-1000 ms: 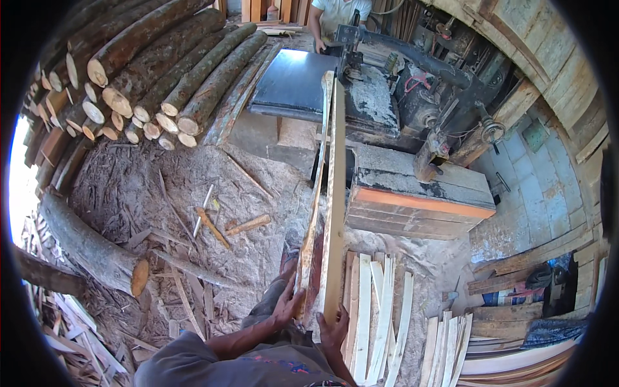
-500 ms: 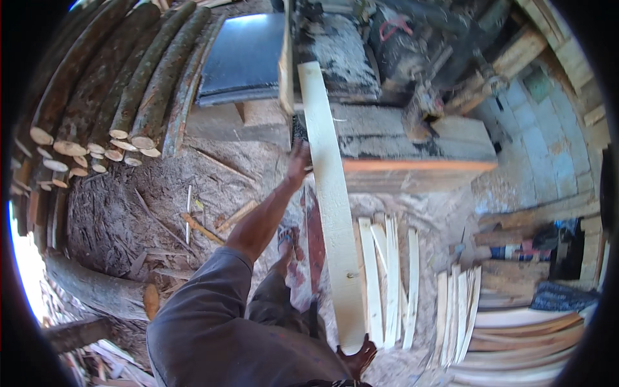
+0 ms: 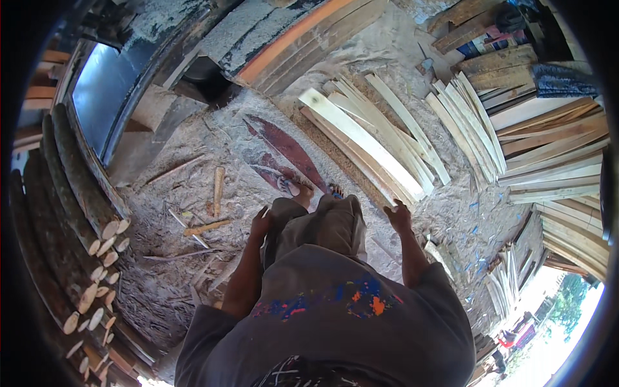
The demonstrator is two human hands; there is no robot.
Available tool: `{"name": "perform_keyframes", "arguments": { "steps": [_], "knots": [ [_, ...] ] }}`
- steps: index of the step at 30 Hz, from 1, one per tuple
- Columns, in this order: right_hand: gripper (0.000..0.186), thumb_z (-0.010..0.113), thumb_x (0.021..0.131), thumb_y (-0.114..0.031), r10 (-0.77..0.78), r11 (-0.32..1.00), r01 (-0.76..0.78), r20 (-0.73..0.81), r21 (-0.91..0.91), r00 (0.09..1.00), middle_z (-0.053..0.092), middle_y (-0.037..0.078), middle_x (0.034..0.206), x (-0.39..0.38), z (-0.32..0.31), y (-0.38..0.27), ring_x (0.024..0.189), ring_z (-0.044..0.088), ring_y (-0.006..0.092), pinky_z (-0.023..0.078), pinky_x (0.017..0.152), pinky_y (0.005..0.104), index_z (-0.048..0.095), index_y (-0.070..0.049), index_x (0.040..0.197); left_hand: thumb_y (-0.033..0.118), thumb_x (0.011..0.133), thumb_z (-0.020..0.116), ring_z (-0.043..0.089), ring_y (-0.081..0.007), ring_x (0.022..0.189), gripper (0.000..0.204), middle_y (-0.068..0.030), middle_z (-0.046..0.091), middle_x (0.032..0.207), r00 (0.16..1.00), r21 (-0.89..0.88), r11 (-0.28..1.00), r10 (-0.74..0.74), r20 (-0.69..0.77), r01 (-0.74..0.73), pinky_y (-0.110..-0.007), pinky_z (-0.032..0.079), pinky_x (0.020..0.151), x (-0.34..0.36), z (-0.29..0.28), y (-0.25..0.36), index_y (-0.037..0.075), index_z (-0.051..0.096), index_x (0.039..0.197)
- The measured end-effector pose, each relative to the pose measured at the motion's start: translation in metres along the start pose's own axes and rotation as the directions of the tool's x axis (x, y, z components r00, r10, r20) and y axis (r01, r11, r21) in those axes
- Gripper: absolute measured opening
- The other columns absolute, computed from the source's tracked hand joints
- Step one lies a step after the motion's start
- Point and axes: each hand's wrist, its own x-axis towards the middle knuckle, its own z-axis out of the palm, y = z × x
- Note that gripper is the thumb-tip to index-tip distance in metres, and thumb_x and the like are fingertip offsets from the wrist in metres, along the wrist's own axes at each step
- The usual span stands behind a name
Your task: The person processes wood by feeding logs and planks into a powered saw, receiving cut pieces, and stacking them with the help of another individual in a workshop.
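My left hand hangs beside my left thigh, its fingers loosely apart and nothing in it. My right hand is out by my right side with thumb and fingers spread, also bare of any load. Just ahead of it is the near end of a long pale board, which lies on the floor among other sawn boards. A dark knot shows near that board's far end. Several narrower pale strips lie alongside it, to its right.
A saw bench with an orange edge stands ahead, and a shiny dark metal sheet is at its left. Bark-covered logs are stacked at the left. More sawn boards lie at the right. Wood scraps litter the dusty floor.
Both hands held a pale board before; now they are empty and lowered to my sides. A knotted board lies on the floor pile. The view has swung right, away from the saw bench.
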Motion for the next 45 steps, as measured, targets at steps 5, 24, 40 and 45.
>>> {"name": "perform_keyframes", "arguments": {
  "steps": [5, 24, 40, 45],
  "knots": [
    [0.05, 0.061, 0.082, -0.044, -0.399, 0.917, 0.388, 0.276, 0.096, 0.874, 0.067, 0.017, 0.093, 0.048, 0.094, -0.165, 0.089, 0.065, 0.0304, 0.049, 0.084, 0.0341, 0.059, -0.006, 0.114, 0.044, 0.089, 0.055, 0.059, -0.0165, 0.079, 0.05, -0.0038, 0.064, 0.096, 0.894, -0.094, 0.981, -0.192, -0.405, 0.168, -0.035, 0.044, 0.06, -0.058, -0.179, -0.013, 0.02, 0.044, 0.132],
    [0.084, 0.062, 0.079, -0.055, -0.805, 0.494, 0.86, 0.304, -0.132, 0.509, 0.062, 0.028, 0.104, 0.046, 0.094, -0.977, 0.1, 0.062, 0.0338, 0.05, 0.083, 0.0399, 0.038, 0.008, 0.13, 0.058, 0.088, 0.049, 0.053, -0.0256, 0.109, 0.07, -0.0123, 0.055, 0.121, 0.791, -0.49, 0.639, 0.348, -0.504, -0.593, -0.041, 0.045, 0.086, 0.095, -0.346, 0.481, 0.014, 0.034, 0.14],
    [0.045, 0.05, 0.082, -0.035, -0.769, 0.481, 0.858, 0.385, -0.177, 0.511, 0.061, 0.034, 0.079, -0.021, 0.088, -0.676, 0.079, 0.062, 0.0473, 0.05, 0.077, 0.0497, 0.061, 0.008, 0.081, 0.05, 0.079, 0.066, 0.047, -0.02, 0.107, 0.079, -0.0123, 0.051, 0.116, 0.821, -0.587, 0.579, 0.454, -0.345, -0.566, -0.031, 0.038, 0.093, 0.053, -0.19, 0.403, -0.002, 0.037, 0.131],
    [0.044, 0.05, 0.082, -0.034, -0.813, 0.484, 0.871, 0.323, -0.091, 0.485, 0.061, 0.034, 0.08, -0.056, 0.081, -0.587, 0.081, 0.062, 0.0474, 0.05, 0.078, 0.0491, 0.062, 0.008, 0.082, 0.06, 0.074, 0.063, 0.047, -0.0246, 0.109, 0.089, -0.0167, 0.05, 0.118, 0.817, -0.476, 0.665, 0.431, -0.383, -0.575, -0.034, 0.036, 0.097, 0.014, -0.138, 0.337, -0.003, 0.036, 0.13]
  ]
}}
